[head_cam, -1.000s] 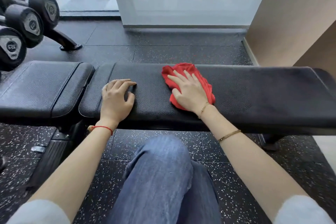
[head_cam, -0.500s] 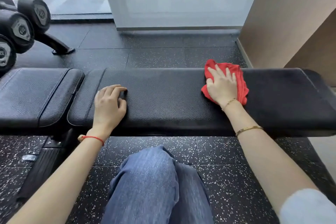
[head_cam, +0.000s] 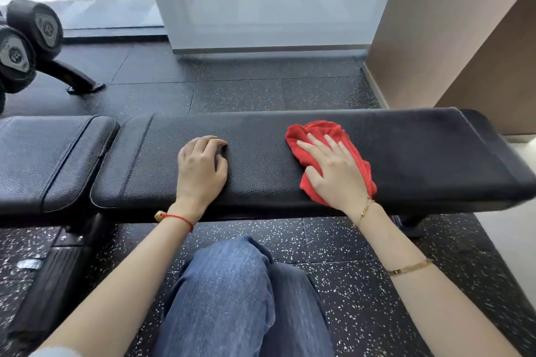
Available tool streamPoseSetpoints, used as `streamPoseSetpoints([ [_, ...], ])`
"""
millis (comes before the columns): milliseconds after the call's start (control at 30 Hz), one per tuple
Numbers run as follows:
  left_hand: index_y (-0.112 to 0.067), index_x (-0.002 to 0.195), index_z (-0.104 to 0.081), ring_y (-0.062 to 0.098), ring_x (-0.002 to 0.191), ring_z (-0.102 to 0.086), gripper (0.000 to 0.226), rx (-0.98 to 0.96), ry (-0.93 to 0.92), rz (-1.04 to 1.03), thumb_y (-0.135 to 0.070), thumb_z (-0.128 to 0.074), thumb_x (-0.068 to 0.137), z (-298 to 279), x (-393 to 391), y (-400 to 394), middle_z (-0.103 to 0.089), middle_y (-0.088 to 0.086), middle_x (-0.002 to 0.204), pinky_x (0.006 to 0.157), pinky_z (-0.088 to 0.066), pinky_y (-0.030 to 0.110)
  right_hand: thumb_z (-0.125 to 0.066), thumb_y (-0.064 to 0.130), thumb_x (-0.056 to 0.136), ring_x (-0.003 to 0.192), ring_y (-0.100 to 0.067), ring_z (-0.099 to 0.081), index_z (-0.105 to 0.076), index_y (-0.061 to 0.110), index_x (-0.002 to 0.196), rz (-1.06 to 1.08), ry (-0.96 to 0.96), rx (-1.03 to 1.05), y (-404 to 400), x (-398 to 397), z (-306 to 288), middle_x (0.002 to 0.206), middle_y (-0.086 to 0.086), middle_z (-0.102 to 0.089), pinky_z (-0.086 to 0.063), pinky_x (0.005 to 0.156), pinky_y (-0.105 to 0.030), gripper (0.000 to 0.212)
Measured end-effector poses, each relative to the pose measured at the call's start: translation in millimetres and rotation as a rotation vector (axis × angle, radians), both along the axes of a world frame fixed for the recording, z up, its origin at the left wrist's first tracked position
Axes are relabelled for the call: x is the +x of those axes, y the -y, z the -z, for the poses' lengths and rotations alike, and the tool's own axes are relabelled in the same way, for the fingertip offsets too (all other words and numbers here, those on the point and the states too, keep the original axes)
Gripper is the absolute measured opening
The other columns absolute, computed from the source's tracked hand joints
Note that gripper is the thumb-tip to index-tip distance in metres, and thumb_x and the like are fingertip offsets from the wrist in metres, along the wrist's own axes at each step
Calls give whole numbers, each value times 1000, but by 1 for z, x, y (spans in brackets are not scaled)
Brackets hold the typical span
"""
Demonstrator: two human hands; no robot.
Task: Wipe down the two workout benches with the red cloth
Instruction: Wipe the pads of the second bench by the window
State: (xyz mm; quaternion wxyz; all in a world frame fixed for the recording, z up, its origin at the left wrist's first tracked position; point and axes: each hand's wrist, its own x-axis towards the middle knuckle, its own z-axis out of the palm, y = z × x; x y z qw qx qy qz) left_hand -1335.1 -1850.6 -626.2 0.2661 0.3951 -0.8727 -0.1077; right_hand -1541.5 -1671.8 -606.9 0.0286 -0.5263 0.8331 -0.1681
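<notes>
Closest to the camera is a bent knee in blue jeans [head_cam: 232, 293], down over the dark speckled floor [head_cam: 342, 293]. Two bare arms reach out past it to the bench.

The left hand [head_cam: 201, 169] rests on top of the long black bench pad [head_cam: 261, 153]. Its fingers are curled a little and it holds nothing. It looks like it is just leaning there to help the person stay steady.

The right hand [head_cam: 336, 171] lies flat on the red cloth [head_cam: 316, 136], fingers straight and spread, pushing the cloth down on the pad. The cloth sits on the right half of the pad, bunched up, sticking out past the fingers.

So the step now is wiping this first bench. The far right end of the pad and the short seat pad [head_cam: 49, 159] on the left likely need a rub too. The next move calls for sliding the cloth along with the flat hand pressing down, so it does not slip out.

Farther away are round dumbbells [head_cam: 32, 35] on the left, a tan wall [head_cam: 449, 23] on the right, and a glass panel [head_cam: 275, 9] at the back. No second bench shows here.
</notes>
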Motion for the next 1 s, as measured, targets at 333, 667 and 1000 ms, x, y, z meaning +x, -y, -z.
streamPoseSetpoints([
  [333,-15,114,-64,30,122,-51,28,-3,38,-27,-13,-57,87,-2,-3,-5,-62,5,122,110,-35,47,-37,38,96,150,-26,-8,-29,38,150,101,28,81,71,14,-4,162,10,-15,2,122,-47,55],
  [667,-17,113,-64,28,120,-52,28,10,18,-22,-12,-57,87,-3,-1,-4,-63,3,122,109,-35,46,-49,32,98,148,-22,-21,-39,23,147,-74,385,-220,63,20,-20,157,-3,-33,-10,123,-41,51],
  [1000,-17,114,-63,28,121,-50,27,1,43,-33,-14,-56,88,-2,-2,-5,-61,3,123,110,-34,47,-43,54,95,148,-30,-15,-37,9,146,240,126,33,31,-5,-5,158,-8,-28,-8,122,-47,69],
])
